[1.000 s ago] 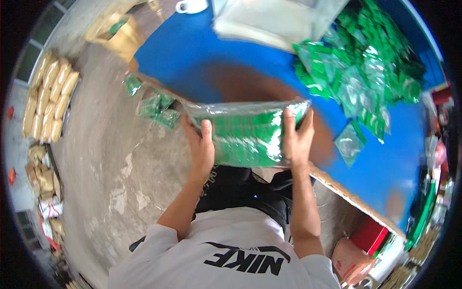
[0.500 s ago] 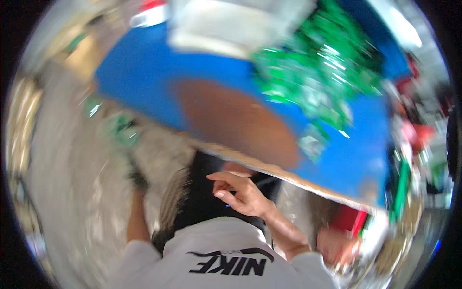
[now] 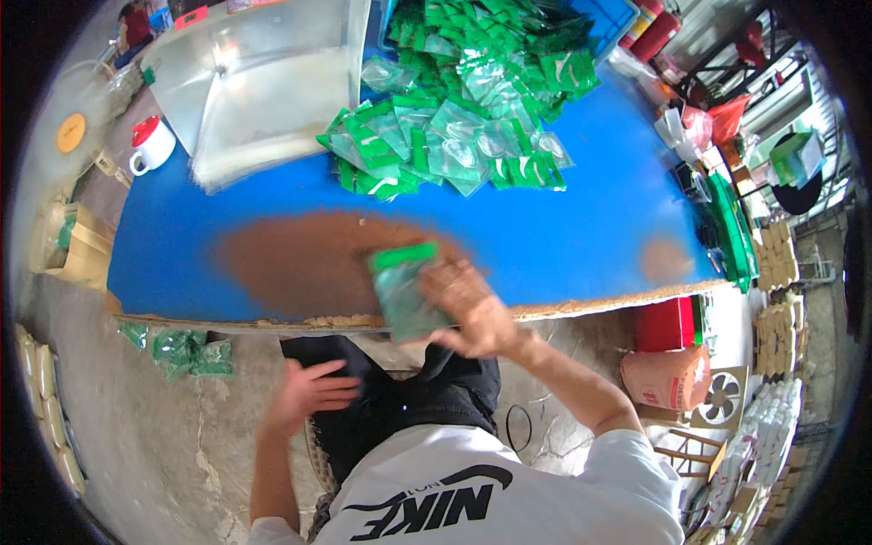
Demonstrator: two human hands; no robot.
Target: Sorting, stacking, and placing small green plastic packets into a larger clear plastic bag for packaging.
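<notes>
My right hand (image 3: 474, 309) is at the table's near edge, its fingers and thumb closed on a clear packet (image 3: 400, 295) with a green top band. Motion blurs both the hand and packet; whether it is one packet or a thin stack, I cannot tell. My left hand (image 3: 318, 392) hovers empty over my left thigh, fingers apart. Farther back on the blue table (image 3: 599, 218) lies a heap of similar packets (image 3: 454, 136), some overlapping loosely in front and others reaching back to a blue crate (image 3: 618, 23).
A shallow metal tray (image 3: 277, 118) occupies the table's back left, beside a white mug (image 3: 153, 145) with a red lid. Bundled green packets (image 3: 186, 352) lie on the floor at left. A sack (image 3: 668, 377) and a fan (image 3: 722, 398) stand at lower right.
My right hand has moved forward from above my lap and now grips a packet. My left hand has come in from the lower left toward my thigh. The view has turned and sharpened.
</notes>
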